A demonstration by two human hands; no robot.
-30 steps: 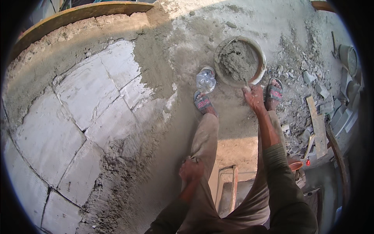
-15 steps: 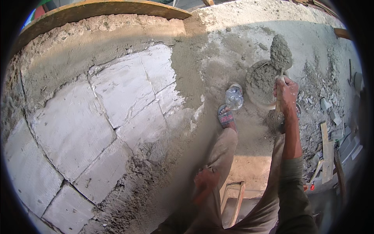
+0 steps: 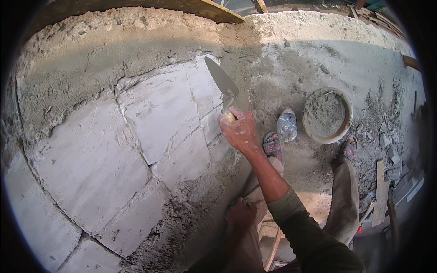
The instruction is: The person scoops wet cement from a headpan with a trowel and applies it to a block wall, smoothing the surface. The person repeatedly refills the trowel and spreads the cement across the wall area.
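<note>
My right hand (image 3: 236, 127) grips the handle of a trowel (image 3: 221, 79), whose grey blade lies over the white block surface (image 3: 150, 109) beside a band of grey mortar (image 3: 239, 73). No heap shows on the blade. My left hand (image 3: 241, 211) rests closed against my left thigh, in shadow; whatever it grips, if anything, is hidden. To the right, a round bucket (image 3: 325, 113) holds wet mortar, with a clear plastic bottle or bag (image 3: 287, 125) beside it near my sandalled left foot.
A curved-looking wooden plank (image 3: 200, 10) runs along the top left edge above rough concrete (image 3: 73, 50). At the right lie rubble (image 3: 373, 132), loose boards (image 3: 380, 191), pale broken pieces (image 3: 405, 186) and a small red object (image 3: 359, 229). Timber pieces stand beyond the far edge.
My right hand has lifted a trowel heaped with mortar from the bucket and swung it left onto the blocks; the heap no longer shows. The view has shifted, moving the bucket rightward in frame.
</note>
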